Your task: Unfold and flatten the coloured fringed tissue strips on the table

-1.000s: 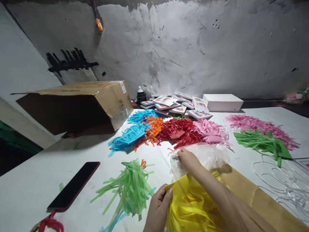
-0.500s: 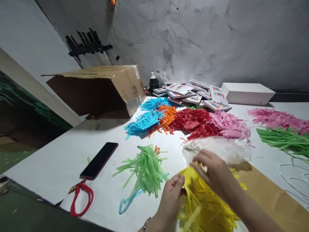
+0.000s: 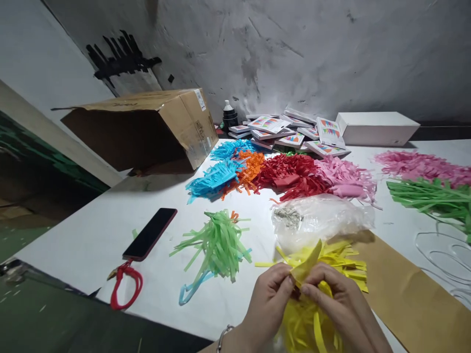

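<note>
My left hand [image 3: 270,299] pinches the uncut band of a yellow fringed paper tassel [image 3: 307,264]. From the right, my right hand [image 3: 334,299] grips the same band, thumb and fingers close to those of the left. The tassel's strips hang down below both hands toward the bottom edge. Behind the hands lies more yellow fringe [image 3: 342,262], partly on brown paper. A light green tassel [image 3: 217,245] rests to the left of my hands, with a pale blue paper loop [image 3: 193,289] by it. Beyond them is a clear plastic bag [image 3: 324,220].
Blue [image 3: 215,179], orange [image 3: 250,169], red [image 3: 292,174] and pink [image 3: 346,179] fringe bundles lie mid-table, before a heap of flat boxes [image 3: 272,125]. Left are a phone [image 3: 150,234] with a red strap and an open carton [image 3: 176,127]. Green fringe [image 3: 430,198] and white cord [image 3: 441,255] lie right.
My right hand has come down from above the yellow tassel to grip its band beside my left. The band now points up between them. The camera view has shifted slightly.
</note>
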A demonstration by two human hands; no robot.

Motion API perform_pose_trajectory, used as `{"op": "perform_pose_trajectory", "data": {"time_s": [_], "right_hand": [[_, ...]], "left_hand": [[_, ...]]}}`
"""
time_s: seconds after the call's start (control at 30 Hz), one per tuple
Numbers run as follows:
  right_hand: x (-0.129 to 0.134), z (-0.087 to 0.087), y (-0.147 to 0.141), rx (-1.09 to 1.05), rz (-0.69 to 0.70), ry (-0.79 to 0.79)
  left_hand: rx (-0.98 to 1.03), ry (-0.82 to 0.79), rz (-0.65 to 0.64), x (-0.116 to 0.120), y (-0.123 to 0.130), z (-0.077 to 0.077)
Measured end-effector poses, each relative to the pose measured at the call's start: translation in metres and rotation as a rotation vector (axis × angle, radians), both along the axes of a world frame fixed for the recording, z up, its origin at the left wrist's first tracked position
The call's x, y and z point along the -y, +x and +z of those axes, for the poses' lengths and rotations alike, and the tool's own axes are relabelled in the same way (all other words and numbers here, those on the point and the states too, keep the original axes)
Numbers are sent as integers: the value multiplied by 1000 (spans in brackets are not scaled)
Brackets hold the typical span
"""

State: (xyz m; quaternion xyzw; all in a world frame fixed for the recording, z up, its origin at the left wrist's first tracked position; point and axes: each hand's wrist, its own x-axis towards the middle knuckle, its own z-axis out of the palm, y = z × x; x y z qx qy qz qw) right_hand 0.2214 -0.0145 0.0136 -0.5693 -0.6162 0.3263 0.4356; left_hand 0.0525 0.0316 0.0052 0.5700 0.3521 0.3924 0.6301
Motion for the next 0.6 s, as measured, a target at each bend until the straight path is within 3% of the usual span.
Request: {"op": "perform_pose_trajectory", "data": {"time_s": [0.07,0.17,0.27,0.33,0.6], "right_hand": [[2,1,2,51,-46,88],[6,1,2,364,-154,513],[9,3,-1,647,-98,802],[10,5,-3,691,-47,786],[13,2,-7,662,-101,679]], "left_hand": [[-33,26,3,0,1,0],[-59,54,10,1,2,0],[-70,74,19,3,4,2],[-77,89,23,3,5,4],[-13,93,7,7,6,1]]}}
